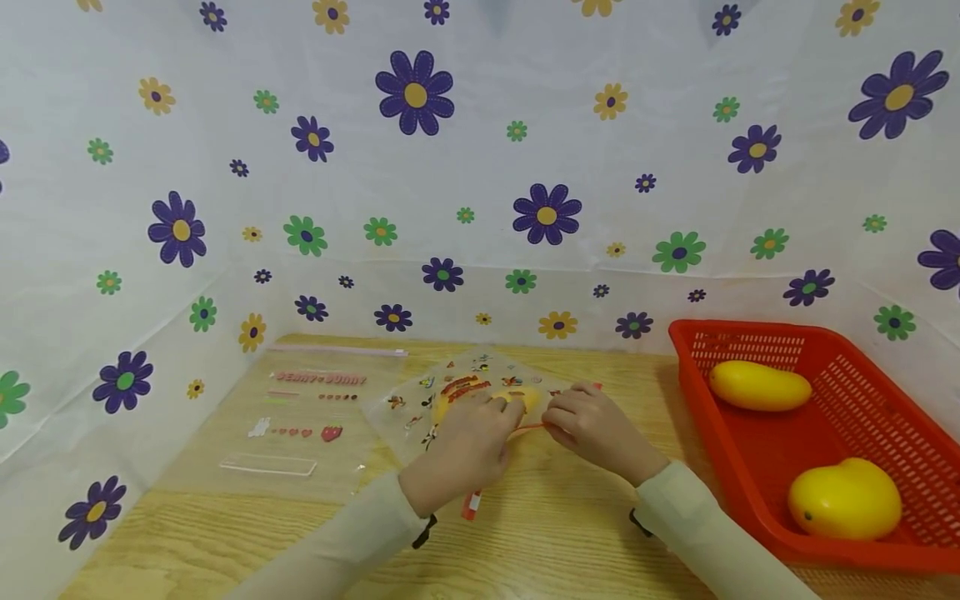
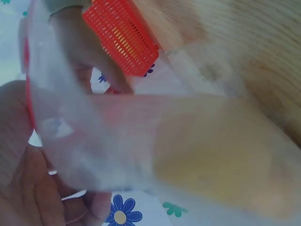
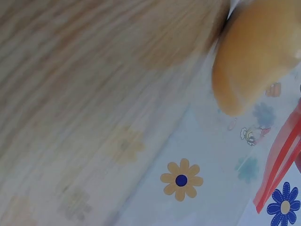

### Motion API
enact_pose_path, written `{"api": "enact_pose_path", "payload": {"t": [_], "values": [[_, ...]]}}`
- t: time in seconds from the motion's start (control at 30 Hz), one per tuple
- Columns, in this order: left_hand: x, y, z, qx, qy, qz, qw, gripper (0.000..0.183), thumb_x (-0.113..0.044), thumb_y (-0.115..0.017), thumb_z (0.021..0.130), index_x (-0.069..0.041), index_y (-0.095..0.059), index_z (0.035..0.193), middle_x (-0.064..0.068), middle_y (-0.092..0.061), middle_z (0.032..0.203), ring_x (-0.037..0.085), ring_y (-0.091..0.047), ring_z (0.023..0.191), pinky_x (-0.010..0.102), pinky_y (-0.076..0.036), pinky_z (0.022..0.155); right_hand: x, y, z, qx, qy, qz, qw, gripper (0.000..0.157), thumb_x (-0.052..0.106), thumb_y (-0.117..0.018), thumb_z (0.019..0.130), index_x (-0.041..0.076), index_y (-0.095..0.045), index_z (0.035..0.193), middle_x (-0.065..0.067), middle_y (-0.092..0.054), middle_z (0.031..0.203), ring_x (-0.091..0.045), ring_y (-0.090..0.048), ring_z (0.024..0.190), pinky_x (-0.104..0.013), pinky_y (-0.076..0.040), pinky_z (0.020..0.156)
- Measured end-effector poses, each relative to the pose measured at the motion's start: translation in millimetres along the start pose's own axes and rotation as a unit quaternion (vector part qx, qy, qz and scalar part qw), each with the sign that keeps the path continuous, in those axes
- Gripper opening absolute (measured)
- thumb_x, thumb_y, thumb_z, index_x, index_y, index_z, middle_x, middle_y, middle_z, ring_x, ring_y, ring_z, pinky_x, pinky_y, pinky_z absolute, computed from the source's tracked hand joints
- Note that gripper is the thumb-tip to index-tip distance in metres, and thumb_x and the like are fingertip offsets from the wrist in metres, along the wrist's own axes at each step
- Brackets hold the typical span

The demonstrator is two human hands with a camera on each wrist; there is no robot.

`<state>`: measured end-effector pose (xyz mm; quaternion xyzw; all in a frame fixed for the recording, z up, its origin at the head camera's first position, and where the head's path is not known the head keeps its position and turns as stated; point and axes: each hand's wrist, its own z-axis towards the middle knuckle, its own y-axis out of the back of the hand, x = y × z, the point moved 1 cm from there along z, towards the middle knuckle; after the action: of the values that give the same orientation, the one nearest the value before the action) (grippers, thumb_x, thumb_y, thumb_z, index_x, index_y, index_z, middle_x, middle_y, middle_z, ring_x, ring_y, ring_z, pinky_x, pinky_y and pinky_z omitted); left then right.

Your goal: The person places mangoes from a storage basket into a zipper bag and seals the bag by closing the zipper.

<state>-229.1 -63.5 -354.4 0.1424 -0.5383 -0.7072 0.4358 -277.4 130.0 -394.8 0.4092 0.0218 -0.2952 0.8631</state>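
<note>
A clear zip bag (image 1: 405,408) with small cartoon prints and a red zip edge (image 3: 282,160) lies tilted at the middle of the table. A yellow mango (image 3: 254,56) shows inside it, partly covered by my left hand in the head view. My left hand (image 1: 472,450) grips the bag close to its red edge, thumb and fingers on either side in the left wrist view. Opposite it, my right hand (image 1: 592,425) pinches the same red edge with curled fingers. One white-marked red end (image 1: 471,505) of the zip sticks out below my left hand.
A second clear zip bag (image 1: 292,467) with pink lettering lies flat to the left. At the right stands a red basket (image 1: 720,467) holding a long yellow mango (image 1: 761,386) and a rounder one (image 1: 846,500). A flower-print sheet (image 1: 480,150) walls the table's back and sides.
</note>
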Motion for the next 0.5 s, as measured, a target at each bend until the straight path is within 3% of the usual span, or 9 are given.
{"api": "enact_pose_path", "payload": {"t": [0.1, 0.2, 0.4, 0.5], "values": [[-2.4, 0.1, -0.2, 0.001, 0.009, 0.017, 0.9998, 0.016, -0.016, -0.069, 0.078, -0.014, -0.057, 0.089, -0.004, -0.057, 0.066, 0.013, -0.049, 0.056, 0.021, -0.037, 0.052, 0.5, 1.2, 2.7, -0.001, -0.004, 0.001, 1.000, 0.021, 0.012, -0.084, 0.063, 0.012, -0.070, 0.079, 0.002, -0.068, 0.076, -0.014, -0.064, 0.073, -0.032, -0.051, 0.078], [-3.9, 2.5, 1.3, 0.008, 0.029, 0.017, 0.9994, 0.011, -0.013, -0.069, 0.079, -0.014, -0.058, 0.080, -0.003, -0.055, 0.059, 0.012, -0.047, 0.053, 0.021, -0.033, 0.049, 0.6, 3.2, 4.2, 0.000, -0.006, 0.001, 1.000, 0.022, 0.013, -0.084, 0.063, 0.011, -0.071, 0.079, 0.001, -0.068, 0.077, -0.013, -0.064, 0.073, -0.032, -0.051, 0.078], [-2.1, 8.3, 4.7, 0.026, 0.056, -0.019, 0.9979, 0.025, -0.004, -0.066, 0.078, -0.016, -0.052, 0.061, -0.004, -0.044, 0.049, 0.009, -0.038, 0.049, 0.020, -0.023, 0.049, -2.0, 5.0, 1.9, 0.005, -0.008, 0.012, 1.000, 0.023, 0.014, -0.084, 0.063, 0.010, -0.072, 0.083, 0.000, -0.069, 0.081, -0.014, -0.064, 0.077, -0.032, -0.052, 0.079], [0.0, 8.7, 5.6, 0.024, 0.060, -0.032, 0.9974, 0.025, -0.004, -0.066, 0.077, -0.017, -0.053, 0.058, -0.005, -0.047, 0.049, 0.009, -0.040, 0.050, 0.020, -0.026, 0.050, -4.2, 5.5, 0.1, 0.009, -0.011, 0.017, 1.000, 0.028, 0.015, -0.086, 0.061, 0.009, -0.072, 0.084, -0.001, -0.069, 0.083, -0.016, -0.064, 0.079, -0.032, -0.052, 0.079]]}}
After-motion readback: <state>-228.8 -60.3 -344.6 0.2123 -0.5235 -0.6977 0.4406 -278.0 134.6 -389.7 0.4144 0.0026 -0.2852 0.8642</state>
